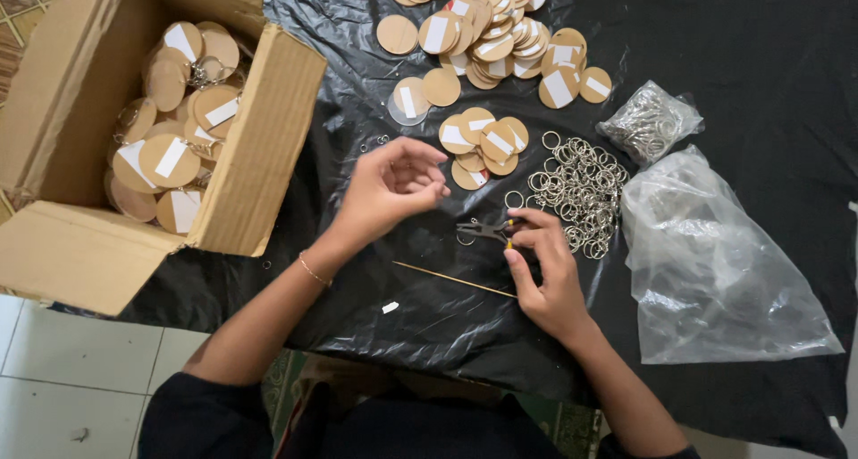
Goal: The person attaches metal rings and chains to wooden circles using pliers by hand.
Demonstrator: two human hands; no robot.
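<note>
Black plastic sheet (715, 30) covers the whole work surface; everything below lies on it or at its edge.

Cardboard box (85, 235), open, at the sheet's left edge, flaps spread. Inside: a loose heap of finished round brown discs (170, 160), many with a white rectangular label, several already carrying metal rings.

Clear plastic bag (715, 271), large, crumpled, far right. Contents cannot be made out; looks nearly flat.

Pile of unboxed discs (496, 30) at top centre, overlapping, same brown with white labels. A smaller cluster of discs (483, 146) sits nearer the hands, just left of the rings.

Loose heap of split key rings (581, 191), silver, spread out between the small disc cluster and the large bag.

Small clear bag (648, 124), above the ring heap, packed with more silver rings.

Right hand (545, 271) lies palm down on the sheet, fingers closed round the handles of small pliers (487, 230); the nose points left and has a ring at its tip. Pliers lie centre of the sheet, just left of the ring heap.

Left hand (389, 191) raised above the sheet, fingertips pinched together; whether anything tiny sits between them cannot be told. Thin bracelet at the wrist.

Thin wooden stick (451, 278) lies flat between the two forearms.

A few stray small rings (375, 142) above the left hand.
</note>
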